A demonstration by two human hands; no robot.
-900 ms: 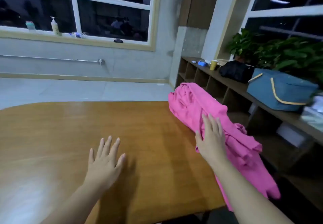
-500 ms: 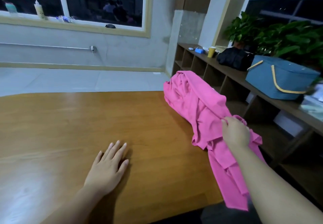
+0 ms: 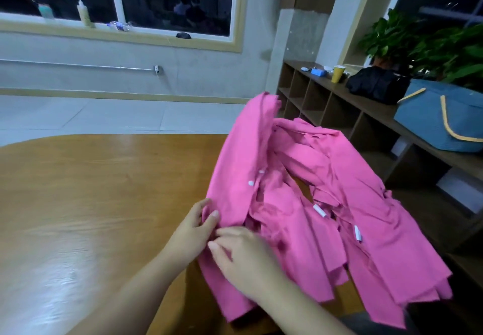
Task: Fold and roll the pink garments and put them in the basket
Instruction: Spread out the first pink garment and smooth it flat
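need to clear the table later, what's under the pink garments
Under the pink garments the wooden table shows, also through a gap in the heap. Their right side hangs past the table edge. Both the left hand and right hand grip the near edge. Anything small beneath is covered.

A glossy wooden table [image 3: 91,204] stands on a pale tiled floor [image 3: 104,115]. Behind it, a grey wall [image 3: 130,58] holds a dark window [image 3: 170,0] with a cream frame. Open wooden cubby shelves [image 3: 326,105] run along the right, with leafy green plants [image 3: 431,44] above.
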